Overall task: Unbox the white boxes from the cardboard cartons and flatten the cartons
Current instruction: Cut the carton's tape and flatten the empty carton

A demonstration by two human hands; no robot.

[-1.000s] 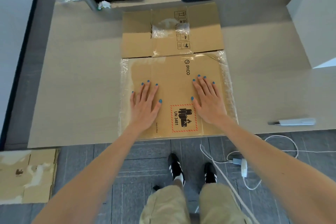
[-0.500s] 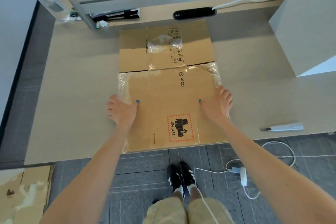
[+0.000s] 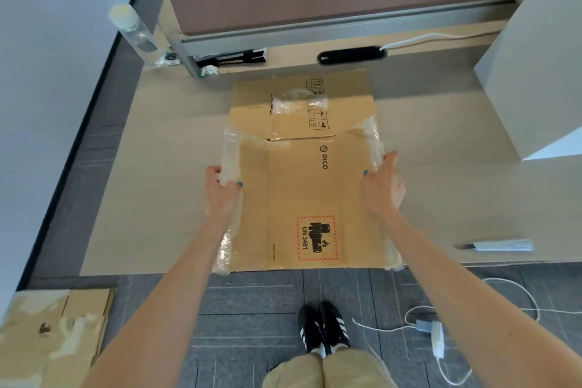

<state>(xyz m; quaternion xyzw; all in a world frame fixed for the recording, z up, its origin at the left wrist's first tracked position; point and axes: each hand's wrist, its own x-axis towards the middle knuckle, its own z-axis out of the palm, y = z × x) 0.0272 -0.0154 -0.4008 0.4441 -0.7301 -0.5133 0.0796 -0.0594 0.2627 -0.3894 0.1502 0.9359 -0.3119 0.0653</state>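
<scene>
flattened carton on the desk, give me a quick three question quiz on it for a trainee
1. True or false: the left grip and the right grip each hold a side edge of the carton.
2. What lies on the desk to the person's right of the carton? A) a slim grey tool B) a mug C) a roll of tape
3. Fill the blank: the red-bordered label on the carton reads UN ____.

Key: 1 true; 2 A; 3 3481
</scene>
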